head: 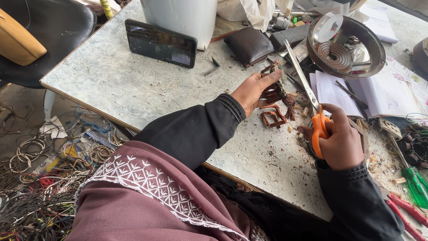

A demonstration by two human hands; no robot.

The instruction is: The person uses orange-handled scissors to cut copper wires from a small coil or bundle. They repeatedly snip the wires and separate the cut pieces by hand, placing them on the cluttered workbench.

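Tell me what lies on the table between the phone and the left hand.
Head view: mostly bare tabletop. Only a small bent metal piece lies between the phone and the left hand, which holds a copper wire bundle.

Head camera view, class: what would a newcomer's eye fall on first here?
At the centre of the table, the right hand grips orange-handled scissors, blades pointing up toward a bundle of coppery wire held in the left hand. At the far right edge sits a round metal dish with a coil; lower left, tangled wires cover the floor.
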